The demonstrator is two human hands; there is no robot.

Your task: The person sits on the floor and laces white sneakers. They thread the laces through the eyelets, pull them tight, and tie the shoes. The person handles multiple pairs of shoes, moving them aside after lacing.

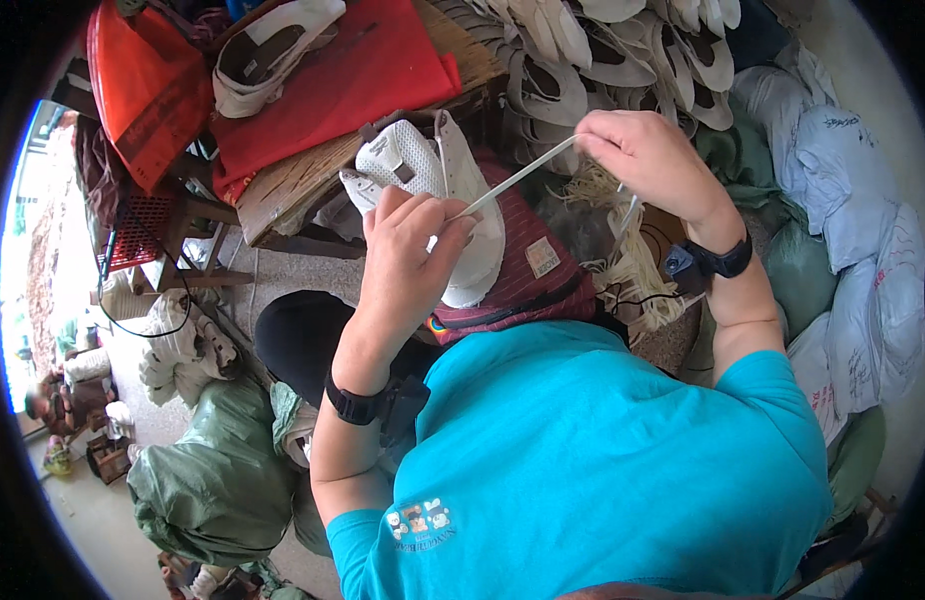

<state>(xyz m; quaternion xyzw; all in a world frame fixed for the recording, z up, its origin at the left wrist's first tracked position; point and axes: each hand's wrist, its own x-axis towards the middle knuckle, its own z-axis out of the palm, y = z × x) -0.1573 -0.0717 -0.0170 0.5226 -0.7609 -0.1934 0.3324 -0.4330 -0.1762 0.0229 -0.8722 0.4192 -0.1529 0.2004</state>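
Observation:
A white shoelace (528,172) is stretched taut between my two hands. My left hand (405,245) is closed, pinching the lace beside a white shoe upper (480,262). Higher and to the right, my right hand (638,150) is closed on the lace, and a loose length hangs below it. The shoe upper rests over my lap on a dark red striped cloth (543,235), its perforated tongue showing beyond my left fingers. My left hand covers part of the upper.
Ahead stands a wooden table (303,190) with a red cloth (383,75) and another white shoe upper (268,60). Many pale uppers (553,90) are piled beyond. White laces (633,270) hang at my right, near stuffed white sacks (848,180). Green sacks (218,480) lie left.

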